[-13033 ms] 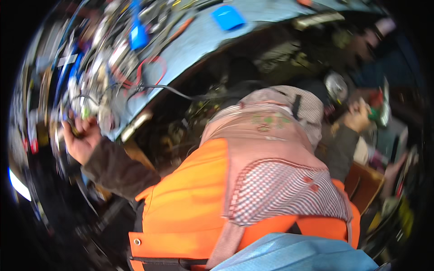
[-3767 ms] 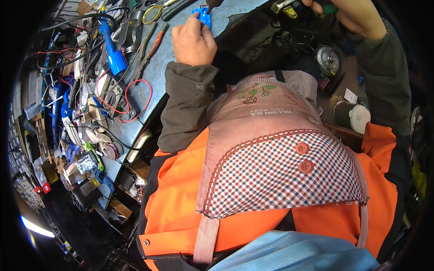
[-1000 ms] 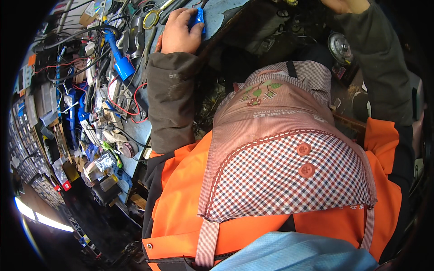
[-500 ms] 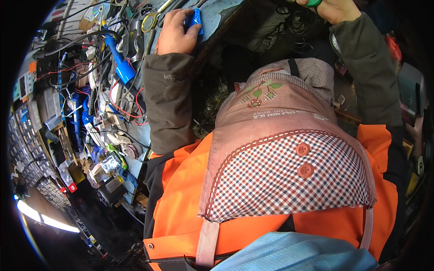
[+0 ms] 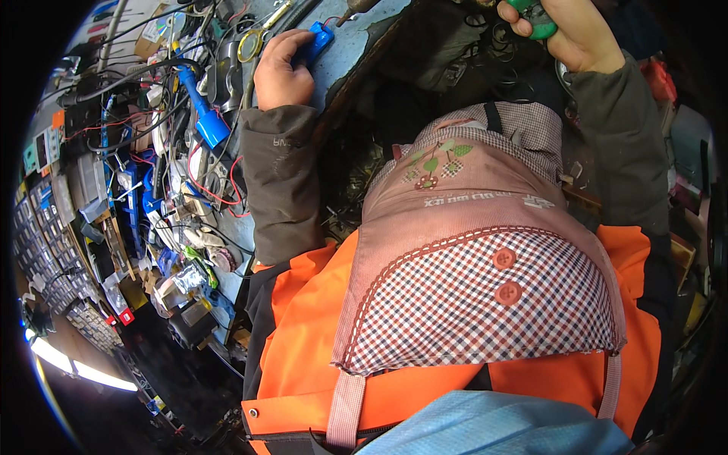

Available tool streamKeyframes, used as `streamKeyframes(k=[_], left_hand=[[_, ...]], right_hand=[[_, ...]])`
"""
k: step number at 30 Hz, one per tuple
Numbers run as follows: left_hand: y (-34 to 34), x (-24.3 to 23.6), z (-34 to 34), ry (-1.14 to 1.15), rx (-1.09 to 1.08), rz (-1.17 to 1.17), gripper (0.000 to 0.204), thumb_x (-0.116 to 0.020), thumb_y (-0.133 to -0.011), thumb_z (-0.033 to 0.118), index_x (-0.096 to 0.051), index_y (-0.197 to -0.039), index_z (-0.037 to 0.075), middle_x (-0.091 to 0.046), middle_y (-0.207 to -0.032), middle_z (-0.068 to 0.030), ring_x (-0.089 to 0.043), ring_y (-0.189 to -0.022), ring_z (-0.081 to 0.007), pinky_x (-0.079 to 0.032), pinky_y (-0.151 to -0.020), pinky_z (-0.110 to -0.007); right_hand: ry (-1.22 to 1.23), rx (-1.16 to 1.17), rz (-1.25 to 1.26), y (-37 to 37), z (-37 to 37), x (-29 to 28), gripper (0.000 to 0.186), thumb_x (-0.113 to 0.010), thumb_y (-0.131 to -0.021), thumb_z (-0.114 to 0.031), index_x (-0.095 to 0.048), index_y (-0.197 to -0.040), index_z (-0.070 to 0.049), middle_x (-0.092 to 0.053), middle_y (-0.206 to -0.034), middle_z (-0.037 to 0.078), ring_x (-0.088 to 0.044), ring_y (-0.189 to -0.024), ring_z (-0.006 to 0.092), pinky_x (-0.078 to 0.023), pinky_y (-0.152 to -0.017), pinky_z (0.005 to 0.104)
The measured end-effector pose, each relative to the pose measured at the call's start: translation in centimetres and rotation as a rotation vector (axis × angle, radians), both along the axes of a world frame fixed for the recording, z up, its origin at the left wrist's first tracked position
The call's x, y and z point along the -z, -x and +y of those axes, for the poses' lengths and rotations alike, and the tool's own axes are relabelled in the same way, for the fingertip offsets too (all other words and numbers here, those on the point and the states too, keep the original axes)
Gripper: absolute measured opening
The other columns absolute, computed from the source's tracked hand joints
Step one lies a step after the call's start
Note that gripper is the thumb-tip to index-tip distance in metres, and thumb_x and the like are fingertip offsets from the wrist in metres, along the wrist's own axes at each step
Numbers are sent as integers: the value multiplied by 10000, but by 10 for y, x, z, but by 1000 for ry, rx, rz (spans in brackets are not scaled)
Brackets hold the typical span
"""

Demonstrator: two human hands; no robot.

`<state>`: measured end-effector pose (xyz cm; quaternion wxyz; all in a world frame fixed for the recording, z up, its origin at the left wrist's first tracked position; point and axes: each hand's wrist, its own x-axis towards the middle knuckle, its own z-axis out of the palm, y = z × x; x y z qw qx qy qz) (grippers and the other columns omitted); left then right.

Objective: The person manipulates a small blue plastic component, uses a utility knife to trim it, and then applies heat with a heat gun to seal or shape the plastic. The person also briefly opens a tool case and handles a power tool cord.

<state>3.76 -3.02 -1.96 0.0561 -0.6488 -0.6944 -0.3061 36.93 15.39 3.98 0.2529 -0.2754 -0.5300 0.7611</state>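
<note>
Near the top, my left hand (image 5: 282, 72) is closed on a small blue wrapped pack (image 5: 313, 45) lying on the pale blue bench (image 5: 347, 57). A thin red wire runs from the pack's upper end, where the tip of a dark tool (image 5: 352, 9) hangs close by; I cannot tell whether they touch. At the upper right, my right hand (image 5: 576, 38) grips a green-handled tool (image 5: 538, 18), whose far part is cut off by the picture's edge. A round yellow-rimmed magnifier (image 5: 250, 45) lies left of my left hand.
The bench's left side is cluttered with cables (image 5: 121, 82), a blue tool (image 5: 208, 125) and assorted parts. A grid of small compartments (image 5: 49, 250) stands at the far left. Beyond the dark bench edge are loops of black cable (image 5: 516, 68); a lit lamp (image 5: 83, 371) shows lower left.
My left hand has shifted down and left, with the pack now tilted. My right hand has moved left, bringing the green tool into view. The dark tool tip has appeared beside the pack.
</note>
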Motion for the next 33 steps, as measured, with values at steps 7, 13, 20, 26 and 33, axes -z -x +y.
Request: streamKeyframes(k=[7,13,20,26,33], left_hand=[[2,-3,2,-3,23,-21,341,-611,-765,-60,-787,-1038,43,-759,-1126,-106,-731,-1020,-306,-571,-908,-361],[-12,10,16,-143,-103,40,223,-835,-810,226,-764,-871,24,-750,-948,-130,-720,-857,-328,-571,-757,-404],[-32,15,22,-94,-374,101,206,-787,-765,210,-779,-864,30,-772,-952,-138,-745,-881,-323,-591,-835,-386],[-34,19,21,-165,-413,-78,252,-772,-773,199,-803,-951,24,-780,-1068,-152,-750,-984,-300,-583,-916,-382],[-18,33,19,-191,-283,0,280,-735,-792,149,-813,-1032,26,-778,-1137,-144,-745,-1060,-290,-574,-982,-371]], right_hand=[[-20,-18,21,1,-7,-3,209,-648,-1025,-179,-665,-1155,-17,-719,-893,32,-611,-621,62,-484,-500,208],[-11,103,103,-3,-21,-3,190,-647,-1031,-168,-638,-1140,-13,-713,-874,39,-637,-618,76,-495,-494,217],[145,227,222,-1,-40,23,213,-664,-1023,-213,-651,-1103,-16,-694,-844,69,-643,-588,115,-496,-490,237],[191,245,276,-10,-43,61,331,-675,-1009,-233,-626,-1257,-19,-701,-954,83,-614,-683,110,-474,-541,230],[169,281,303,-15,-57,77,427,-601,-1032,-277,-590,-1334,24,-682,-992,94,-609,-740,129,-481,-614,264]])
